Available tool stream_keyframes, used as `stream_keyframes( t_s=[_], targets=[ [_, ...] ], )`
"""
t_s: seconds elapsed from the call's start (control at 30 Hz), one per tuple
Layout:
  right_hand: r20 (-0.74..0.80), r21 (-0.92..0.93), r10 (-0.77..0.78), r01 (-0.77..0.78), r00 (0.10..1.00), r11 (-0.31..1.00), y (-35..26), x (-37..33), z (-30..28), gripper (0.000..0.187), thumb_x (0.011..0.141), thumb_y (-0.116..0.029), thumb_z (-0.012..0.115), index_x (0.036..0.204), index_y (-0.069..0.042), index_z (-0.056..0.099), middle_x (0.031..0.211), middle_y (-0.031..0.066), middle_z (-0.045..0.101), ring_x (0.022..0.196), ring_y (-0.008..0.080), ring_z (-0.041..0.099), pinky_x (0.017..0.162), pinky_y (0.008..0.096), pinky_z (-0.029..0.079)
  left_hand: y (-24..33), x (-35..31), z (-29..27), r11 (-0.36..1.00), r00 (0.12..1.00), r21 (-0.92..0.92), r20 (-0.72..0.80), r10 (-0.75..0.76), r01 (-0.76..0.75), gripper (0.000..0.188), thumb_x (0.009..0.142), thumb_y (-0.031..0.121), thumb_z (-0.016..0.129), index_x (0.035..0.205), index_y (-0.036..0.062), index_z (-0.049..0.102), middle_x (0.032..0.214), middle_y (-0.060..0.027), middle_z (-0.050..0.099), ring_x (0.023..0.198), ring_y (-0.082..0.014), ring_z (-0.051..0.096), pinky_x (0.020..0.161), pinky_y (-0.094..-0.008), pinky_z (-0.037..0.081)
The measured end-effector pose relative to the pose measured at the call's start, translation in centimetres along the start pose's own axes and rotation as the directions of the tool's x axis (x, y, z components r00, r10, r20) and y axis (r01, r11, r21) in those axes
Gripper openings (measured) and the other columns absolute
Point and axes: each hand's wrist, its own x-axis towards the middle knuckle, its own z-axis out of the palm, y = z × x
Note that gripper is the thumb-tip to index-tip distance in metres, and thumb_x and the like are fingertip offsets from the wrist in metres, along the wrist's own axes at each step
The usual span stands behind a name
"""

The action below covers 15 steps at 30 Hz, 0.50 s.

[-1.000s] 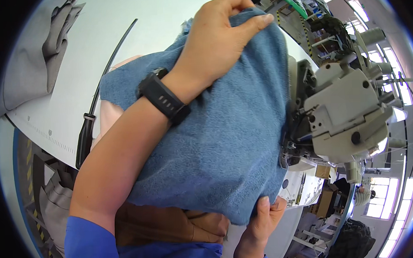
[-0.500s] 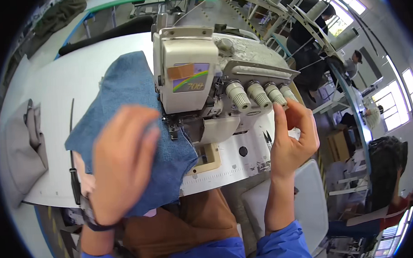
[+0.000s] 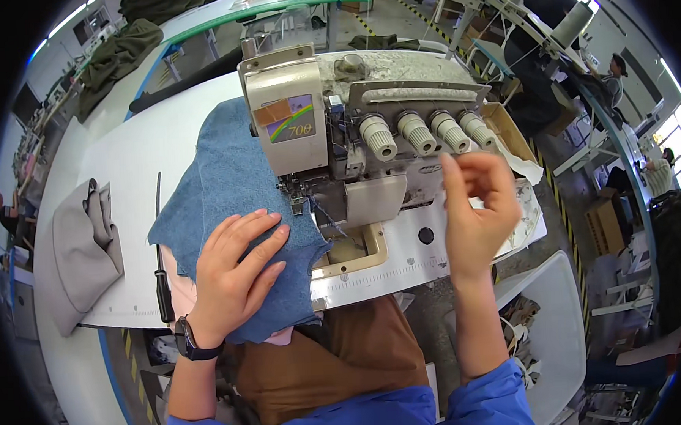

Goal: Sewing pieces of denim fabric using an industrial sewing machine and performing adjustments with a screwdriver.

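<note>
Head view: left hand (image 3: pixel 239 271) lies loosely spread on blue cloth (image 3: pixel 229 175).

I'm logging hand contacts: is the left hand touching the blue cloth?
Touching. The head view shows the left hand laid palm down on the blue cloth, with no visible gap beneath it.

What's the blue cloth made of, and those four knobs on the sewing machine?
The blue cloth looks like soft, matte fabric: its surface seems fuzzy and its edges ripple. The four knobs look like hard, pale plastic with crisp ribs, though painted metal is possible.
</note>
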Motion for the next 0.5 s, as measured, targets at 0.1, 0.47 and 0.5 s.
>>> stream_keyframes(
  t_s=[0.1, 0.47, 0.5],
  targets=[
    [0.109, 0.202, 0.245, -0.263, 0.963, 0.943, -0.4, 0.2, 0.8, 0.011, 0.082, -0.004, 0.063, 0.092, -0.001, 0.060, 0.057, 0.0006, 0.053, 0.045, 0.0046, 0.046, 0.042, 0.0159, 0.034, 0.1, 0.2, 0.0, 1.000, 1.000, 0.002, -0.005, 0.000, 0.000, 0.037, 0.071, 0.014, 0.067, 0.106, 0.0062, 0.061, 0.112, -0.0102, 0.056, 0.106, -0.0285, 0.054, 0.090, -0.0434, 0.041],
    [0.336, 0.080, -0.149, 0.129, 0.930, 0.988, -0.5, -2.1, 2.3, 0.011, 0.080, -0.003, 0.063, 0.087, 0.002, 0.057, 0.064, 0.0034, 0.055, 0.051, 0.0088, 0.047, 0.047, 0.0213, 0.037, 0.2, 0.0, 0.4, 0.999, 0.999, -0.037, 0.006, -0.035, 0.036, 0.039, 0.067, 0.012, 0.067, 0.104, 0.0040, 0.061, 0.114, -0.0120, 0.057, 0.108, -0.0315, 0.053, 0.094, -0.0446, 0.039],
    [0.217, 0.011, -0.205, 0.207, 0.954, 0.978, -0.5, -2.0, 1.7, 0.014, 0.078, -0.002, 0.065, 0.089, 0.001, 0.056, 0.069, 0.0044, 0.056, 0.058, 0.0103, 0.049, 0.052, 0.0225, 0.039, 0.2, 0.1, 0.3, 0.999, 0.999, -0.034, 0.006, -0.036, 0.036, 0.039, 0.067, 0.013, 0.067, 0.104, 0.0042, 0.061, 0.114, -0.0119, 0.057, 0.108, -0.0314, 0.053, 0.094, -0.0447, 0.039]
  ],
)
